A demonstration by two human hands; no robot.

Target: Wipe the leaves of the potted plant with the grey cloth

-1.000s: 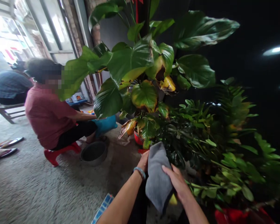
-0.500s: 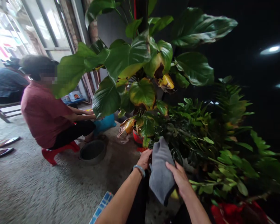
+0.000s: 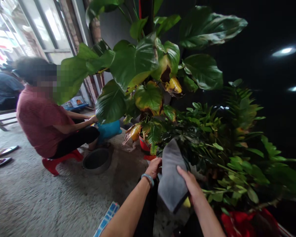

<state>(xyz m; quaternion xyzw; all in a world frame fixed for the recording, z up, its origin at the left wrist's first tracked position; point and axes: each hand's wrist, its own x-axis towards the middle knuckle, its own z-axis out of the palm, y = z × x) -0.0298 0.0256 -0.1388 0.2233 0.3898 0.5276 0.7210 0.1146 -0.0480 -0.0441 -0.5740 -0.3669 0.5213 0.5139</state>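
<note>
Fingers of left hand (image 3: 154, 167), right hand (image 3: 191, 185) pinch grey cloth (image 3: 171, 179) sides; cloth hangs between.

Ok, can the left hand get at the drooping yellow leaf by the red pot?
Probably yes: only bare floor lies between the left hand and the yellow leaf beside the red pot, though it grips the grey cloth.

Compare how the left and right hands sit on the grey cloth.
The left hand wears a blue wristband; the right hand has a bare wrist. The left hand pinches the left edge of the grey cloth with curled fingers; the right hand lies flatter along its right edge. Both touch the cloth.
</note>
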